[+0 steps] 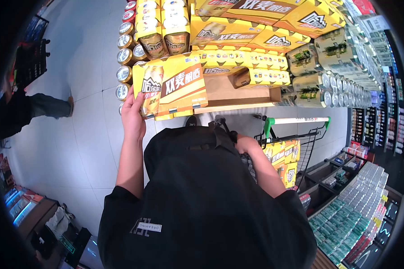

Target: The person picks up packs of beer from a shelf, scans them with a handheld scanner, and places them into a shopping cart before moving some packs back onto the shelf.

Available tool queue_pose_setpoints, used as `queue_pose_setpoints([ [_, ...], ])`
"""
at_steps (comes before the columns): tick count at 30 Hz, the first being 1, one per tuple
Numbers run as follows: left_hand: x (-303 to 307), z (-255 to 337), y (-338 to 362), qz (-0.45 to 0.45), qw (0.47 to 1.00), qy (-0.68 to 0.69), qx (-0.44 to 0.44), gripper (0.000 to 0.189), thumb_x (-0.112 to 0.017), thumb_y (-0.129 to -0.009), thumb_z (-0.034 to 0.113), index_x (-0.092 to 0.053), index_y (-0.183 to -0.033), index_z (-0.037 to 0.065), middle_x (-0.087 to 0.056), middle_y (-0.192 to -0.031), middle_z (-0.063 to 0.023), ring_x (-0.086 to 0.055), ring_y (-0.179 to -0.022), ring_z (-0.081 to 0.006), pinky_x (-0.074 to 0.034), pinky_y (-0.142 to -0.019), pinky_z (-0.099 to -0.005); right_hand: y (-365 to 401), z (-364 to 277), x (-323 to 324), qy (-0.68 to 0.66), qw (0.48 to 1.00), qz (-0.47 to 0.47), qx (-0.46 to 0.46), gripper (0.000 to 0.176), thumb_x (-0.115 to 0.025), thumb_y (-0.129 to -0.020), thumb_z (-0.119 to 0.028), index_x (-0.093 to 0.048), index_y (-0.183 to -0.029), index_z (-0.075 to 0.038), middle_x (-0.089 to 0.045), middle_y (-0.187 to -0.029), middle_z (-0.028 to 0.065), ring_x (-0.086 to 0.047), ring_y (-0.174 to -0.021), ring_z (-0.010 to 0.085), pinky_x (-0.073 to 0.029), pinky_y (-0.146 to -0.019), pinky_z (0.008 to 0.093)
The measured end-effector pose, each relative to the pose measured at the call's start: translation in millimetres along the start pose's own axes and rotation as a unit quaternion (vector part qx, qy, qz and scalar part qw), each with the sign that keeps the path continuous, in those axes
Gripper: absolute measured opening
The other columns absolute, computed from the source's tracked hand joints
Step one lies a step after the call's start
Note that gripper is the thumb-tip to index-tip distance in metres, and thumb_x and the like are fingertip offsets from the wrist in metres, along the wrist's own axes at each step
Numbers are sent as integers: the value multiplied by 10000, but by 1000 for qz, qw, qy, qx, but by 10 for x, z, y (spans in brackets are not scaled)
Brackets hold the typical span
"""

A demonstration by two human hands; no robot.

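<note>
My left hand [133, 112] grips the left end of a yellow beer pack [182, 85], thumb on its printed front and fingers round the edge. This pack lies over the front of the stacked display, beside an open cardboard tray [238, 95] with yellow packs along its back. My right hand [247, 144] is low by my waist, curled and closed next to a black strap or handle [225, 125]. What lies inside its fingers is hidden. Just right of it stands a shopping cart [296, 120] with a white bar and green ends, holding yellow beer packs [283, 154].
Single cans [124, 74] line the display's left side. Stacked can packs [309, 89] stand to the right. At the lower right are shelf bins [321, 179] and green packs [341, 224]. Another person's leg [51, 105] shows on the tiled floor [87, 134] at left.
</note>
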State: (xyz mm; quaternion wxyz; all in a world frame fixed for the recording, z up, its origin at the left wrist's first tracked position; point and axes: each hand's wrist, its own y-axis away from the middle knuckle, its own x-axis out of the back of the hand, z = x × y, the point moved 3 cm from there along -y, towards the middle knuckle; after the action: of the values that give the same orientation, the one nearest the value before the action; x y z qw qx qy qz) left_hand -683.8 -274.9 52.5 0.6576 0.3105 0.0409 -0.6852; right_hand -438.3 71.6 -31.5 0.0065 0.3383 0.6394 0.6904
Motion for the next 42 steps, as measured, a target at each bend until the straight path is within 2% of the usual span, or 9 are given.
queue_pose_setpoints([
  [5,3,13,-7,-11,1000,-25,-4,273,-604,-1035,64,-656,-1240,-109,-438,-1593,-109,-595,-1266,-154,-510,-1028,-316,779,-878,1133,-227,903,295,216,413,-642,-971,-285,-587,-1303,-46,-737,-1066,214,-726,-926,397,-576,-824,462],
  [7,115,-11,-73,4,999,-47,8,291,-629,-1028,88,-655,-1228,-122,-474,-1551,-124,-593,-1249,-146,-508,-1026,-311,834,-1202,1442,-295,844,358,269,540,-649,-991,-368,-532,-1362,7,-713,-1168,224,-716,-1063,364,-556,-916,441],
  [12,167,92,-102,14,971,-238,-26,352,-634,-1046,267,-660,-1241,-24,-714,-1092,-62,-668,-949,-113,-529,-843,-266,236,-1737,1621,-467,797,223,313,897,-761,-895,-472,-390,-1445,133,-578,-1370,329,-594,-1280,395,-473,-1083,405],
  [19,60,103,-99,-50,974,-211,-57,426,-595,-1076,244,-526,-1403,-21,-630,-1317,-125,-628,-1153,-199,-514,-987,-357,212,-1846,1507,-505,774,289,249,798,-814,-796,-338,-460,-1358,105,-563,-1336,316,-563,-1253,427,-469,-1069,439],
  [30,-805,216,751,-160,950,-250,-98,549,-590,-1056,205,-408,-1505,-53,-569,-1401,-190,-596,-1219,-284,-477,-1056,-428,1120,-862,799,-627,627,320,333,896,-794,-846,-340,-296,-1480,49,-502,-1380,266,-543,-1283,358,-476,-1065,395],
  [35,-1581,-502,967,-425,824,-357,-113,480,-613,-1030,132,-433,-1435,-50,-556,-1329,-149,-577,-1191,-222,-496,-1003,-378,1668,190,49,-690,561,394,231,824,-826,-893,-288,-302,-1463,-8,-532,-1256,135,-551,-1192,209,-476,-1018,349],
  [36,-1773,-656,1050,-464,785,-389,-131,399,-628,-1017,115,-488,-1356,-42,-543,-1308,-131,-566,-1186,-210,-494,-1002,-373,1623,313,-176,-757,462,384,258,778,-823,-893,-156,-304,-1458,-25,-536,-1217,87,-531,-1198,166,-467,-1014,332],
  [40,-2546,-1455,1611,-521,801,-290,51,318,-637,-956,8,-425,-1191,32,-523,-1294,-131,-561,-1155,-202,-467,-1046,-386,2000,954,-936,-776,380,483,145,737,-813,-873,-91,-339,-1436,-55,-564,-1199,75,-548,-1184,157,-468,-1021,337],
  [42,-2929,-1835,1970,-545,766,-325,101,528,-614,-945,-10,-354,-1404,20,-535,-1322,-143,-566,-1197,-218,-466,-1057,-371,2152,1224,-1301,-789,339,501,106,768,-819,-853,-82,-347,-1459,-72,-543,-1234,88,-552,-1186,175,-473,-1022,353],
])
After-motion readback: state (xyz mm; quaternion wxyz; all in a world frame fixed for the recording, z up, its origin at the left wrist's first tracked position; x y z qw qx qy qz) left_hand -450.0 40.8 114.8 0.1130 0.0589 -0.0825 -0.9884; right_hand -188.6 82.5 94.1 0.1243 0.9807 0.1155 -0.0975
